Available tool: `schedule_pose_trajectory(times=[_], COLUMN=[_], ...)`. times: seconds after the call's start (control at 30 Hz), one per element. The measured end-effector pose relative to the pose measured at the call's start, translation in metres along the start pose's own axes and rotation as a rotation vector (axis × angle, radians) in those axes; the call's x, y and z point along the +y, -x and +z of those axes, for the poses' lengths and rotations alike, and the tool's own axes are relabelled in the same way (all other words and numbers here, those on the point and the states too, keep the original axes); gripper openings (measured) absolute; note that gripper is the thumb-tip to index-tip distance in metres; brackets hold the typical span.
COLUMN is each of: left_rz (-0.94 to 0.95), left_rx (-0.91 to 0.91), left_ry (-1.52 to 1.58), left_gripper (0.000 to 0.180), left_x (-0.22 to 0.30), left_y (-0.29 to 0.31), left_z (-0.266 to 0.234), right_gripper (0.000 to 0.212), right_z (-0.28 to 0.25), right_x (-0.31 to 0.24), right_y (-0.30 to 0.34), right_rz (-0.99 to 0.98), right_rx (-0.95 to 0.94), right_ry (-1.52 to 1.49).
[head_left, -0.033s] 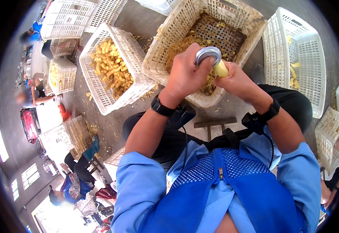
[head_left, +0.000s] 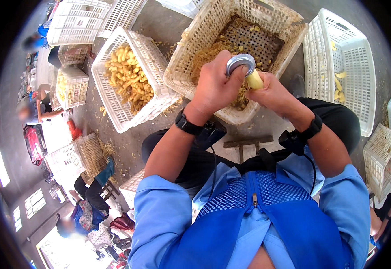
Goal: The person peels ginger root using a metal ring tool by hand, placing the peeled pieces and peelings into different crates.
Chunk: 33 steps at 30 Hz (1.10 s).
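Over the middle crate, my left hand (head_left: 218, 87) is closed around a tool with a round, shiny metal ring (head_left: 241, 59) at its top. Part of this tool is hidden by my fingers. Beside it, my right hand (head_left: 271, 92) grips the near end of a pale yellow, peeled-looking vegetable piece (head_left: 254, 80), whose exact kind I cannot make out. The far end of the piece meets the metal ring. Below both hands is the dirty white plastic crate (head_left: 177, 58), with light shavings (head_left: 220, 47) and scraps on its bottom.
At left, a white crate (head_left: 110, 112) holds many yellow-brown, finger-shaped vegetables (head_left: 128, 74). Another white crate (head_left: 356, 80) at right has several yellow pieces (head_left: 337, 87) inside. A small stool (head_left: 248, 142) stands between my knees. People sit among more crates at far left.
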<state>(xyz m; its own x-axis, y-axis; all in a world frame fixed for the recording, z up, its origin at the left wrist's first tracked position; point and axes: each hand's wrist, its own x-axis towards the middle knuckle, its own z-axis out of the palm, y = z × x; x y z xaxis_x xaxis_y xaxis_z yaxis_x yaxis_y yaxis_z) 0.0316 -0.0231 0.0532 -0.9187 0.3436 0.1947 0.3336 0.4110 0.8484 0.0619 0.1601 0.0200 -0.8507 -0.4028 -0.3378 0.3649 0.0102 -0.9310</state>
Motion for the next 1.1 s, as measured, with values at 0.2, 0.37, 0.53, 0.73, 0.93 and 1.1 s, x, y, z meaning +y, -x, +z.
schedule_pose_trajectory(times=[0.2,0.37,0.53,0.73,0.93,1.1], left_rz=[0.146,0.249,-0.19,-0.036,-0.053,0.072], left_rx=[0.098,0.182,0.318,0.148,0.048,0.046], left_ry=[-0.115,-0.215,0.111,0.072,0.29,0.239], left_gripper=[0.013,0.009,0.015,0.026,0.019,0.015], left_x=[-0.003,-0.01,-0.02,-0.021,0.005,0.005], left_y=[0.003,0.0,-0.008,-0.008,0.0,0.003], left_z=[0.007,0.014,-0.007,-0.022,-0.019,-0.02], right_gripper=[0.013,0.013,0.014,0.022,0.026,0.025], right_z=[0.0,0.002,0.007,0.002,0.001,0.004], right_x=[0.004,0.008,-0.009,-0.008,-0.011,-0.005], right_y=[-0.001,-0.003,0.005,0.004,0.005,0.0], right_rz=[0.144,0.076,-0.087,-0.25,-0.3,-0.314], right_rx=[-0.067,-0.005,0.093,0.16,0.118,0.125], right_ry=[-0.172,-0.126,0.038,0.163,0.252,0.277])
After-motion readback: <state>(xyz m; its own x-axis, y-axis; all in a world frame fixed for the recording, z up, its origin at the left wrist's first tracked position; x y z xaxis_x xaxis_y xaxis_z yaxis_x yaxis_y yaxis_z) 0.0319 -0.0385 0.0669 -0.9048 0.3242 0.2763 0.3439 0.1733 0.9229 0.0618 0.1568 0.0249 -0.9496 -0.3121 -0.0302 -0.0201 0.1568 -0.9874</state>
